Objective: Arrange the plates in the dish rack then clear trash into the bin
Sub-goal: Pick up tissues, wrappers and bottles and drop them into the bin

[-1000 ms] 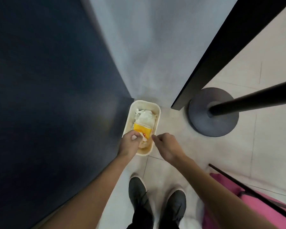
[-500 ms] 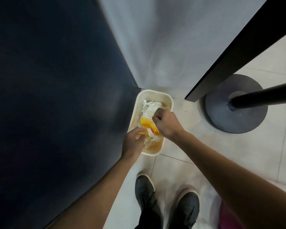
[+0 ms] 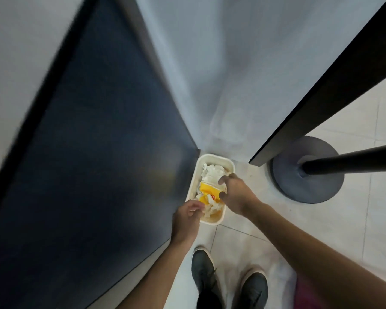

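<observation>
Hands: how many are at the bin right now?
2. The left hand is at the near left corner of the bin; the right hand is over its right rim, beside the yellow wrapper. No others are visible.

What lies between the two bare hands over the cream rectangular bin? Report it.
Head view: a yellow wrapper and crumpled white paper, inside the bin.

No text is legible; the yellow wrapper's (image 3: 206,190) red mark blurs.
</observation>
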`<control>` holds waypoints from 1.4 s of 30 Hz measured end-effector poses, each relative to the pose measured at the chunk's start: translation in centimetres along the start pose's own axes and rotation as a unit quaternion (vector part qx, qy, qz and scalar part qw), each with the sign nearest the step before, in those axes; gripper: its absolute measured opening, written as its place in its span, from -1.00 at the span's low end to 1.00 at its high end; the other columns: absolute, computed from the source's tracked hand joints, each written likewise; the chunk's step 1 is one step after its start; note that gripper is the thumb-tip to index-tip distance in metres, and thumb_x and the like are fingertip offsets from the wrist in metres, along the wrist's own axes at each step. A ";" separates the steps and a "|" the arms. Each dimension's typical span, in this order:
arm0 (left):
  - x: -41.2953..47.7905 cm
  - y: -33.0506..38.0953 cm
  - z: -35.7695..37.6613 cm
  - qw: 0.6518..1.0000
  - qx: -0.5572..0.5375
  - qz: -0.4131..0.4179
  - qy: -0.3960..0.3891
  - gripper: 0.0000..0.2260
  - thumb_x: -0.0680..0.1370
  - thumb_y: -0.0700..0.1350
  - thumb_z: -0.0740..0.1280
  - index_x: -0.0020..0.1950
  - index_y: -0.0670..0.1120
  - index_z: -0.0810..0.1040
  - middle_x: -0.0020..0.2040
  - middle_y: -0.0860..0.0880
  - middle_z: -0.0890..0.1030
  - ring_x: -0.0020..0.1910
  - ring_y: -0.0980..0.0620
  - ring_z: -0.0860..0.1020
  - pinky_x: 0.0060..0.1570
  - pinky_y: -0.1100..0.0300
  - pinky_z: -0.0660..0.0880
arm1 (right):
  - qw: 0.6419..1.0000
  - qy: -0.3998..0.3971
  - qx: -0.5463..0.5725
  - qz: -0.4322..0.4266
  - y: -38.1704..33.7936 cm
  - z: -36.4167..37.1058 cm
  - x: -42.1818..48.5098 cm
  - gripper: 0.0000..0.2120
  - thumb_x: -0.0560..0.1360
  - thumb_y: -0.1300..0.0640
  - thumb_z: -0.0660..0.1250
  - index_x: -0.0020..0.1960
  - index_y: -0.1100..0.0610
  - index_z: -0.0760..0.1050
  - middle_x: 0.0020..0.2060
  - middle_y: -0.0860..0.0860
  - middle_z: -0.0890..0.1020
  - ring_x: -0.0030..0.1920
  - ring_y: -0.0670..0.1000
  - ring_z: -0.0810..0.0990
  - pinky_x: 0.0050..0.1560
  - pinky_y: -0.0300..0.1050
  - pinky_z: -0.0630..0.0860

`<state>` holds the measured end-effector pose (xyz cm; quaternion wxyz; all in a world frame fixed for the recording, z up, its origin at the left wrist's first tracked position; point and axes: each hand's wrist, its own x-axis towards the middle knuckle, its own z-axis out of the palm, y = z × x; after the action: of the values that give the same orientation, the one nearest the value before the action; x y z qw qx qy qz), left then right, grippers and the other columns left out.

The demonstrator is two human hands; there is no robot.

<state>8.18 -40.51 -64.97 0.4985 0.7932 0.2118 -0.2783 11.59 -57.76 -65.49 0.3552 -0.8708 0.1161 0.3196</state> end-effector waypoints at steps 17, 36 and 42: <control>-28.7 16.9 -9.7 0.997 -0.027 0.063 0.023 -0.84 0.52 -0.34 0.29 -0.12 -0.18 0.66 -0.20 -0.10 0.69 -0.36 0.11 0.57 -0.28 0.22 0.42 | 0.988 0.051 -0.033 -0.141 -14.2 -14.0 -30.4 -0.86 0.49 0.26 0.27 -0.11 0.17 0.61 -0.19 0.09 0.65 -0.20 0.05 0.54 -0.21 -0.16 0.38; -53.3 9.5 -30.5 0.953 -0.144 0.165 0.210 -0.80 0.57 -0.32 0.27 -0.06 -0.10 0.65 -0.22 0.00 0.68 -0.30 0.12 0.60 -0.22 0.40 0.45 | 0.890 -0.026 -0.093 -0.446 -35.5 -4.5 -48.7 -0.90 0.51 0.31 0.34 -0.14 0.17 0.59 -0.28 -0.09 0.60 -0.20 -0.22 0.54 -0.23 -0.45 0.36; -57.5 1.9 -37.0 0.941 -0.183 0.155 0.238 -0.80 0.58 -0.31 0.25 -0.06 -0.11 0.64 -0.24 -0.06 0.66 -0.31 0.01 0.61 -0.24 0.29 0.49 | 0.892 -0.077 -0.108 -0.433 -40.5 3.3 -51.9 -0.84 0.50 0.34 0.31 -0.17 0.13 0.57 -0.24 -0.08 0.64 -0.16 -0.11 0.57 -0.15 -0.28 0.48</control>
<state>-25.52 -11.02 -13.27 0.6073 0.7542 0.2461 0.0423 -12.50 -27.56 -12.12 0.3701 -0.8402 -0.3353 0.2112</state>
